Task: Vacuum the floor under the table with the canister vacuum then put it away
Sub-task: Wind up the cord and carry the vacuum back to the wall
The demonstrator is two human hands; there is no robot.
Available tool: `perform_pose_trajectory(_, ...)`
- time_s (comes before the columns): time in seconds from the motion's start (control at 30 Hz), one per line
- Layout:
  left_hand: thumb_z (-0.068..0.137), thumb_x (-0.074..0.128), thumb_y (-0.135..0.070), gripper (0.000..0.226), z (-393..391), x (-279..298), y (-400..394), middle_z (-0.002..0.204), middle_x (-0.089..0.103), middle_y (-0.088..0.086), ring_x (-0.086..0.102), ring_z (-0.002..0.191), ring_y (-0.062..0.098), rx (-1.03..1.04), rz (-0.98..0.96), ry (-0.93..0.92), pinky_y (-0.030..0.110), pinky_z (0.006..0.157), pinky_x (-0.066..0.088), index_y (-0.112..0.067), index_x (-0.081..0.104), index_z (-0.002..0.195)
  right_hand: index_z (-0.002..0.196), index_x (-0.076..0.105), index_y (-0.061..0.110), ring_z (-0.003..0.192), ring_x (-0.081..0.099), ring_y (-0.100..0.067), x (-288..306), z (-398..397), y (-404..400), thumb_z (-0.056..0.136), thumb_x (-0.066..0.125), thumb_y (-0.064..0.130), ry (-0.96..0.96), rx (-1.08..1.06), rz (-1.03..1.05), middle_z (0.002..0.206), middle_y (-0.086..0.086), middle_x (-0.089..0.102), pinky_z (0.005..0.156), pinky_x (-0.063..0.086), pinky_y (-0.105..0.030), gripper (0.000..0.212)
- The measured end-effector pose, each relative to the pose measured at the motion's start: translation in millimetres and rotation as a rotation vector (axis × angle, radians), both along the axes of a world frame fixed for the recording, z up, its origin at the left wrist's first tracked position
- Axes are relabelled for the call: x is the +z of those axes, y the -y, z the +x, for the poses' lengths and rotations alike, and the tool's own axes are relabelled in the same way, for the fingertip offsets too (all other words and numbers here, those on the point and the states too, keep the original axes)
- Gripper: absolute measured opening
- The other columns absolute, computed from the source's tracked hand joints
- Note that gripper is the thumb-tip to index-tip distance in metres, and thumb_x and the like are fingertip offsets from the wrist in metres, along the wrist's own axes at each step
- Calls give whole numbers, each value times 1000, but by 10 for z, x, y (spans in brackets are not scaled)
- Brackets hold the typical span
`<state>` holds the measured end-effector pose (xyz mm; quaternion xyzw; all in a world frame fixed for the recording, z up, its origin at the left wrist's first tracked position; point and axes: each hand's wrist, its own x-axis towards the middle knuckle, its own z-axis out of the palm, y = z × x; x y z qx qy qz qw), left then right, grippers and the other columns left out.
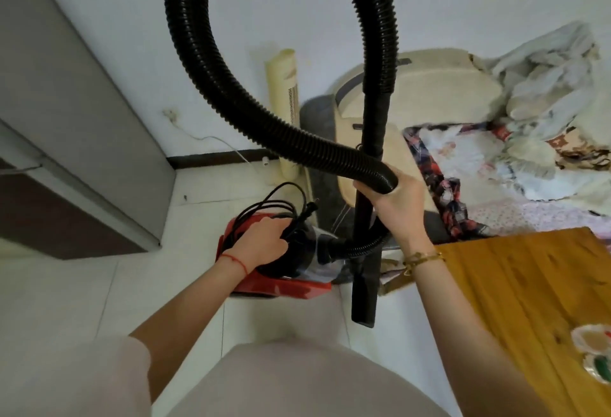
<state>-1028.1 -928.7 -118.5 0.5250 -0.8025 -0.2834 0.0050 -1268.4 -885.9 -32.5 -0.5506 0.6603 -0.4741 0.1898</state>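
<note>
The red and black canister vacuum (291, 284) stands on the white tiled floor near the wall. My left hand (264, 241) grips its top, closed on the handle and the coiled black power cord (274, 205). My right hand (396, 198) holds the ribbed black hose (211, 62), which loops high overhead, together with the straight black wand (363, 267). The wand hangs upright, its nozzle end just above the floor. The table (515, 301) with a yellow wooden top is at the lower right.
A grey cabinet (76, 112) stands at the left. A cream tower fan (284, 102) and a cream chair (429, 92) stand against the wall behind the vacuum. A bed with rumpled bedding (529, 138) fills the right. Open tiled floor (82, 291) lies at the lower left.
</note>
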Motion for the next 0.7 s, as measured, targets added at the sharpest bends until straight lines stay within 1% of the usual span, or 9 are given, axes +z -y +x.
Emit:
perform_pose_trajectory(0.07,73,49,-13,55,165,3,-113,119,64,7,57,112,29,96,1,-16,41,94,48,-23,56,127,97,68,27,80,67,-11,-29,126,124,75,80,29,-2,66,23,83,9,67,71,52,-24,26)
perform_pose_trajectory(0.1,73,49,-12,53,256,8,-177,116,65,7,59,110,29,142,-3,-19,41,92,50,-22,58,124,100,70,23,81,67,-13,-37,212,178,74,81,29,-7,102,30,84,8,67,69,51,-21,28)
perform_pose_trajectory(0.17,71,49,-13,50,465,26,-317,109,68,6,62,103,29,239,-24,-21,41,85,52,-23,61,118,106,71,18,82,65,-10,-41,431,278,74,81,29,-29,201,27,86,9,67,70,47,-15,36)
perform_pose_trajectory(0.2,69,47,-15,51,583,35,-389,105,69,6,63,99,28,289,-41,-21,41,83,53,-25,62,116,108,71,16,83,65,-11,-47,555,323,74,81,29,-38,254,21,89,8,69,73,49,-16,39)
perform_pose_trajectory(0.27,66,45,-18,51,838,37,-548,101,70,4,64,96,27,379,-62,-9,40,80,54,-29,62,113,111,70,16,86,66,-12,-57,836,405,73,81,30,-32,351,27,93,4,71,80,53,-24,42)
perform_pose_trajectory(0.37,66,46,-17,47,1229,37,-810,97,71,4,64,93,28,525,-81,11,39,78,53,-28,62,109,111,70,18,87,65,-10,-77,1324,501,73,81,30,-31,485,42,93,6,71,84,53,-28,42)
perform_pose_trajectory(0.5,70,51,-9,38,1773,67,-1168,92,71,8,64,91,30,719,-82,53,36,75,51,-24,64,103,109,69,26,81,63,-5,-108,2075,551,73,79,35,-62,682,40,84,21,63,77,52,-23,38)
perform_pose_trajectory(0.6,69,50,-9,37,2240,67,-1479,91,71,8,64,92,31,854,-71,57,37,76,51,-25,63,100,107,69,25,82,65,-5,-127,2694,527,74,79,34,-65,824,7,86,18,66,78,53,-21,36)
perform_pose_trajectory(0.7,68,50,-9,37,2748,34,-1813,91,71,9,64,93,32,982,-60,64,36,77,51,-24,63,99,95,69,18,75,62,-6,-144,3383,418,74,80,31,-71,930,-18,77,17,61,69,45,-11,27)
